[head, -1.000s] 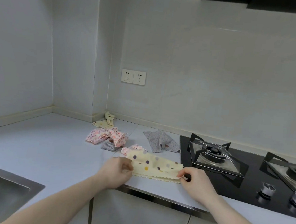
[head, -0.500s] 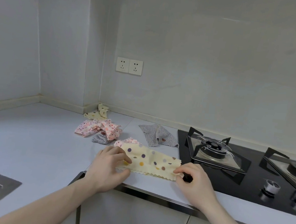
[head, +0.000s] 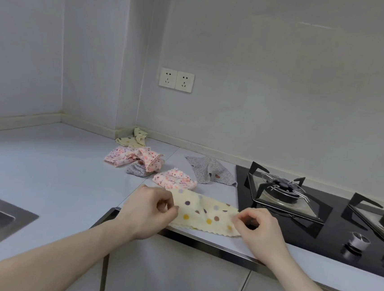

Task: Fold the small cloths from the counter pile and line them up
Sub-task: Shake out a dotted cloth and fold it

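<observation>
- Two ends of the dotted cloth (head: 205, 213) are pinched, by the left hand (head: 148, 211) and right hand (head: 256, 231).
- Loose cloths (head: 135, 161) are piled beyond it, left of the stove (head: 320, 218).

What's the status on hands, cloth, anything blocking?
Left hand and right hand pinch yellow dotted cloth at opposite ends, flat at counter edge. Pink cloth lies just behind; nothing blocking.
</observation>
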Demonstrator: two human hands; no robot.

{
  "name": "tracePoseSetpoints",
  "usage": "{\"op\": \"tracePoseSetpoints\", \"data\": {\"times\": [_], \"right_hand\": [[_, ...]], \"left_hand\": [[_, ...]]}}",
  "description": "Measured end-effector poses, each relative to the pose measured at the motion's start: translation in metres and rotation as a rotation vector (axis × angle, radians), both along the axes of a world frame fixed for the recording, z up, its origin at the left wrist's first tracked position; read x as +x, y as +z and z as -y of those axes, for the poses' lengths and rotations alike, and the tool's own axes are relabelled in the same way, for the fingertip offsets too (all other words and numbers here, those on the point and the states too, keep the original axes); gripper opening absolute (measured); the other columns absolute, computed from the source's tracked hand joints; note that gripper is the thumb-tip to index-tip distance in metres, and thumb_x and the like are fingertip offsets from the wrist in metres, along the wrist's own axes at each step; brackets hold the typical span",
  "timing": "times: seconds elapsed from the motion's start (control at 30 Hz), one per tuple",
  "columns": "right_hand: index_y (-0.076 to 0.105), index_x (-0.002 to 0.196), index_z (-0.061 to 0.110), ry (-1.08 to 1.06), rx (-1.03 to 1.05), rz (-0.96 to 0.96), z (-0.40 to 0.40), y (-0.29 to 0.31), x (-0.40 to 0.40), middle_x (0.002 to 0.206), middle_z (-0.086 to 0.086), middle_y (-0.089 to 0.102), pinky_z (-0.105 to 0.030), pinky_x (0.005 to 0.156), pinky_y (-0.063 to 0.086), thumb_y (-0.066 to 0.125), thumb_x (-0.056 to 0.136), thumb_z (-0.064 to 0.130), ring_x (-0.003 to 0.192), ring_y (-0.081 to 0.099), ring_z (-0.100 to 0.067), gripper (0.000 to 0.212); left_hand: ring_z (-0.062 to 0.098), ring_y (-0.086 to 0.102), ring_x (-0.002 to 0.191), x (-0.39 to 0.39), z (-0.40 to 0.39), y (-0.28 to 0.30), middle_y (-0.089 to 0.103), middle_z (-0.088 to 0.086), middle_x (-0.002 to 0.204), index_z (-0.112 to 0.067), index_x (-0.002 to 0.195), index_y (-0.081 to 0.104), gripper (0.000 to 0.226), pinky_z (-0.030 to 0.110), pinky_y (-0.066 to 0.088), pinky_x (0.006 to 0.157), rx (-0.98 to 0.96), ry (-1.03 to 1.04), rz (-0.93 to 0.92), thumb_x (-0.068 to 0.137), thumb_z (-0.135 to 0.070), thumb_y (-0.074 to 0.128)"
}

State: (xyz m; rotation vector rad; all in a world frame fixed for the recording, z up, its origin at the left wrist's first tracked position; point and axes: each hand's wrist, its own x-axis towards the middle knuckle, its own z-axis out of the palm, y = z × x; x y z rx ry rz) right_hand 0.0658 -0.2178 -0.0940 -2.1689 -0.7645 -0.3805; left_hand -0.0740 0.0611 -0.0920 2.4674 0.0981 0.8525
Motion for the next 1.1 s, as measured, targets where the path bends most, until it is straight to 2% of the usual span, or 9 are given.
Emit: {"op": "tracePoseSetpoints", "data": {"times": [0.07,0.17,0.3,0.43,0.53,0.6,0.7,0.87,1.1], "right_hand": [[0.073,0.095,0.04,-0.008,-0.054,0.039,0.0,-0.001,0.002,0.098,0.026,0.07,-0.025,0.089,0.049,0.076,0.087,0.034,0.105,0.055,0.003,0.01],[0.065,0.13,0.035,-0.048,-0.149,0.016,-0.002,-0.001,0.007,0.127,0.023,0.061,-0.028,0.108,0.039,0.07,0.091,0.043,0.127,0.044,-0.004,0.04],[0.055,0.144,0.032,-0.102,-0.311,-0.039,-0.008,0.002,0.008,0.145,0.015,0.053,-0.034,0.115,0.03,0.061,0.096,0.048,0.142,0.037,-0.011,0.052],[0.051,0.145,0.037,-0.103,-0.38,-0.095,-0.009,0.007,0.006,0.15,0.017,0.049,-0.037,0.12,0.026,0.063,0.09,0.041,0.143,0.037,-0.011,0.056],[0.051,0.144,0.04,-0.086,-0.402,-0.143,-0.008,0.011,0.003,0.152,0.019,0.047,-0.039,0.121,0.024,0.051,0.077,0.048,0.144,0.036,-0.01,0.067],[0.052,0.142,0.041,-0.08,-0.413,-0.151,-0.008,0.011,0.003,0.153,0.02,0.044,-0.04,0.121,0.022,0.043,0.074,0.052,0.145,0.035,-0.01,0.07],[0.058,0.136,0.042,-0.1,-0.426,-0.154,-0.01,0.008,0.005,0.155,0.022,0.041,-0.041,0.12,0.02,0.043,0.094,0.054,0.145,0.033,-0.01,0.046],[0.064,0.13,0.041,-0.192,-0.423,-0.175,-0.022,0.01,0.001,0.152,0.019,0.043,-0.04,0.118,0.024,0.036,0.101,0.063,0.142,0.037,-0.015,0.046],[0.064,0.128,0.04,-0.307,-0.476,-0.349,-0.057,0.033,0.006,0.146,0.007,0.047,-0.041,0.114,0.033,0.063,0.083,0.053,0.139,0.039,-0.027,0.046]], "left_hand": [[0.008,0.058,0.079,0.001,-0.006,0.001,0.061,-0.014,0.076,-0.03,0.074,0.066,0.013,0.024,0.046,0.069,-0.058,0.027,0.063,0.078,-0.042,0.061],[0.005,0.052,0.099,0.005,-0.016,-0.007,0.059,-0.022,0.103,-0.036,0.09,0.067,0.019,0.029,0.047,0.089,0.013,0.023,-0.054,0.08,-0.047,0.057],[0.006,0.049,0.099,0.008,-0.02,-0.01,0.06,-0.024,0.105,-0.034,0.075,0.061,0.021,0.034,0.044,0.097,0.058,0.028,-0.131,0.076,-0.051,0.051],[0.007,0.05,0.103,0.01,-0.018,-0.005,0.061,-0.024,0.106,-0.02,0.06,0.062,0.04,0.034,0.041,0.094,0.03,0.004,-0.133,0.072,-0.055,0.048],[0.007,0.052,0.103,0.011,-0.025,-0.003,0.064,-0.023,0.106,-0.02,0.058,0.065,0.048,0.035,0.042,0.093,-0.004,0.004,-0.133,0.074,-0.059,0.043],[0.009,0.053,0.104,0.011,-0.029,-0.005,0.064,-0.022,0.104,-0.023,0.064,0.065,0.041,0.034,0.044,0.093,-0.025,0.04,-0.142,0.073,-0.057,0.045],[0.012,0.052,0.105,0.008,-0.029,-0.008,0.062,-0.017,0.104,-0.031,0.087,0.058,0.025,0.034,0.045,0.092,-0.028,0.085,-0.201,0.071,-0.05,0.052],[0.01,0.05,0.109,0.008,-0.023,-0.005,0.059,-0.019,0.109,-0.038,0.105,0.061,0.036,0.032,0.04,0.098,-0.008,0.077,-0.276,0.074,-0.047,0.047],[0.008,0.048,0.107,0.008,-0.023,-0.004,0.058,-0.023,0.106,-0.037,0.103,0.062,0.036,0.031,0.036,0.099,-0.029,0.064,-0.269,0.073,-0.046,0.044]]}}
